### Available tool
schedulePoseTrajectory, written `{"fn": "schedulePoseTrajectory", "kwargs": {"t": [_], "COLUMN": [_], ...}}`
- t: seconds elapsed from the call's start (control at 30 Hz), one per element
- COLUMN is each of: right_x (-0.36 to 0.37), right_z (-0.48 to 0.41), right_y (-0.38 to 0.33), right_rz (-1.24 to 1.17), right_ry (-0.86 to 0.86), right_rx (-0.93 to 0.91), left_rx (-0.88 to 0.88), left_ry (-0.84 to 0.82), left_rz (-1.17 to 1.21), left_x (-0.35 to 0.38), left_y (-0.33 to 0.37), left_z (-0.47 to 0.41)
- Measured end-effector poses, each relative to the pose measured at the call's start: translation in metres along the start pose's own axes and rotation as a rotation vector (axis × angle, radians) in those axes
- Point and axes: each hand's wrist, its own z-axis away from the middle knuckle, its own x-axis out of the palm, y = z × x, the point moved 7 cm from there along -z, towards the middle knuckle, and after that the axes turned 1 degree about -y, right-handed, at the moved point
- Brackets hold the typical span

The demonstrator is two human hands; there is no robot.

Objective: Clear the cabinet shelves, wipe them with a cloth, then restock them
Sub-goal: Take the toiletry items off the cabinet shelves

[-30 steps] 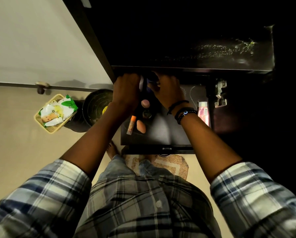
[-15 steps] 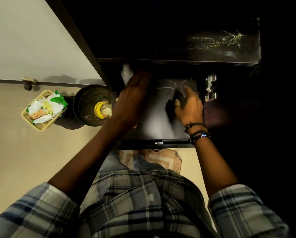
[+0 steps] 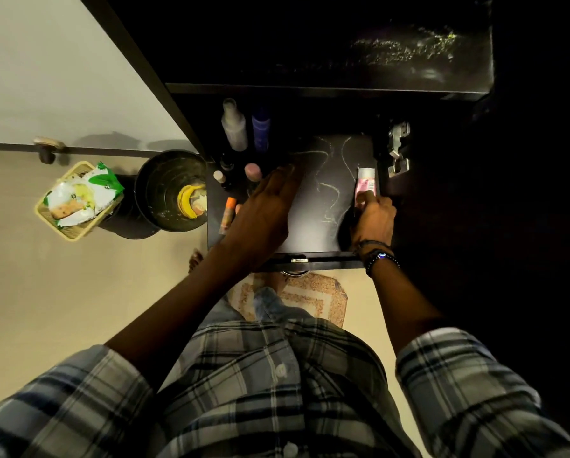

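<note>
- The shelf [image 3: 313, 219] I am working on is the dark board of the open cabinet. Pale chalky streaks run across its bare middle, and I see no cloth anywhere.
- My right hand [image 3: 373, 219] is at the shelf's right edge with its fingers curled round the lower end of a pink tube [image 3: 365, 181], which lies flat against that edge.
- My left hand [image 3: 264, 209] reaches over the shelf's middle, fingers straight and together, holding nothing. I cannot tell whether the fingertips touch the board.
- Along the shelf's left side stand a white spray bottle [image 3: 234, 127] and a blue can [image 3: 260, 130] at the back. A pink-capped bottle [image 3: 253, 171] and a small white-capped bottle [image 3: 218, 176] stand nearer the front. An orange-capped stick [image 3: 227, 214] lies by the left edge.
- I judge this to be the clearing step, since the shelf is streaked and several things are on it.
- Next I need to lift the pink tube clear of the shelf's right edge. Then my free hand should close on the pink-capped bottle without knocking the upright bottles behind it.
- Left of the shelf, on the floor, are a black bin [image 3: 145, 173] with a banana peel [image 3: 186, 201] in it and a yellow basket [image 3: 75, 233] of packets.
</note>
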Motion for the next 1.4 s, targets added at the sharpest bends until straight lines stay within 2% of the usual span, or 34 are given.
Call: {"fn": "schedulePoseTrajectory", "kwargs": {"t": [0.07, 0.2, 0.4, 0.57, 0.8, 0.93, 1.03, 1.2, 1.3, 1.4], "right_x": [0.001, 0.006, 0.032, 0.050, 0.041, 0.014, -0.012, -0.043, -0.036, -0.010], "right_z": [-0.004, -0.003, 0.016, 0.033, 0.049, 0.057, 0.071, 0.115, 0.147, 0.177], "right_y": [-0.001, -0.009, -0.054, -0.093, -0.110, -0.107, -0.121, -0.184, -0.240, -0.295], "right_rz": [-0.063, -0.394, -0.578, -0.629, -0.586, -0.514, -0.559, -0.523, -0.453, -0.338], "right_ry": [-0.004, -0.062, -0.155, -0.153, -0.167, -0.070, 0.013, 0.074, 0.008, -0.137], "right_rx": [0.032, 0.134, 0.059, -0.094, -0.151, -0.202, -0.326, -0.657, -0.871, -0.999], "left_rx": [0.006, 0.016, -0.079, -0.133, -0.184, -0.198, -0.243, -0.310, -0.373, -0.498], "left_ry": [0.015, 0.065, 0.148, 0.209, 0.181, 0.190, 0.191, 0.249, 0.333, 0.367], "left_rz": [0.005, 0.029, 0.117, 0.138, 0.148, 0.181, 0.215, 0.265, 0.292, 0.288], "left_x": [-0.005, -0.013, -0.024, -0.037, -0.034, -0.032, -0.033, -0.041, -0.053, -0.058], "left_y": [-0.003, -0.007, -0.027, -0.043, -0.064, -0.072, -0.083, -0.113, -0.139, -0.180], "left_z": [0.002, 0.008, 0.025, 0.044, 0.064, 0.076, 0.085, 0.107, 0.126, 0.152]}}
